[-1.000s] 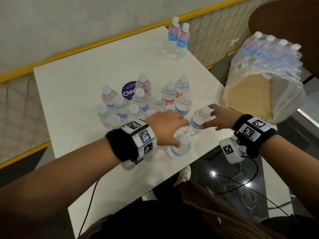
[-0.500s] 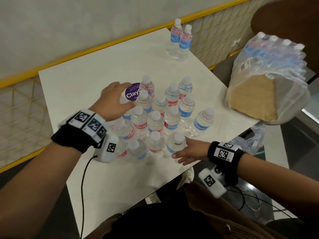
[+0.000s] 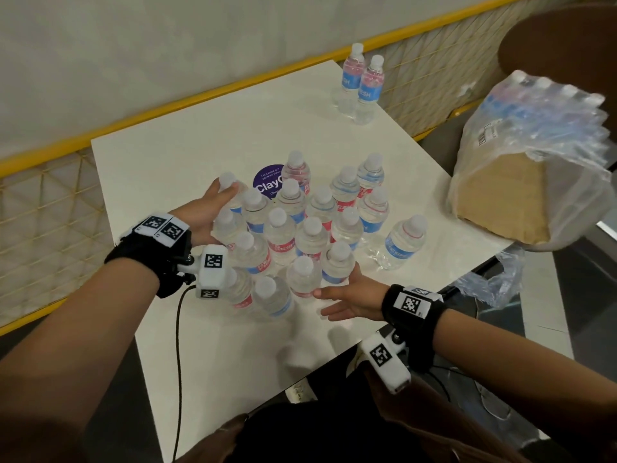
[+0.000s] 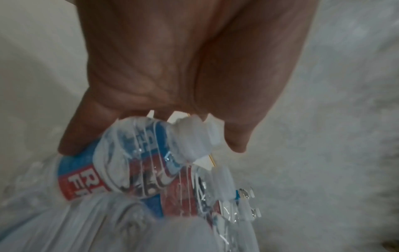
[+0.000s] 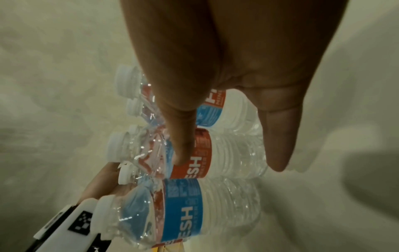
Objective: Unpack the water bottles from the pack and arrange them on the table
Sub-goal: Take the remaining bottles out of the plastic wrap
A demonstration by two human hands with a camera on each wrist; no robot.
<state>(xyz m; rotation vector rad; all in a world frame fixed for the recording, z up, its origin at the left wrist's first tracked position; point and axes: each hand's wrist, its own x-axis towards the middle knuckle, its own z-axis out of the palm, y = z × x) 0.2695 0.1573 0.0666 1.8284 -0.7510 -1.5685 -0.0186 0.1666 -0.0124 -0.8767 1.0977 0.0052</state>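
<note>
Bottles (image 3: 302,228) stand upright in a tight cluster mid-table, small clear ribbed plastic, white caps, labels half red half blue with white "FRESH" lettering, only partly readable. One bottle (image 3: 404,242) stands just right of the cluster, slightly apart. Two more bottles (image 3: 362,83) sit at the far right corner of the white table (image 3: 160,168), touching each other. Purple round sticker (image 3: 268,182) on the table reads "Clay…", rest hidden behind bottles. Left hand (image 3: 203,212) at the cluster's left edge, fingers wrapped around the far-left bottle (image 3: 230,192) near its cap; left wrist view shows the fingers (image 4: 86,129) bent over a bottle shoulder. Right hand (image 3: 350,297) at the near edge, fingers straight, thumb tip (image 5: 183,153) touching a red label. Shrink-wrapped pack (image 3: 541,155) with cardboard base sits right of the table, more capped bottles inside.
</note>
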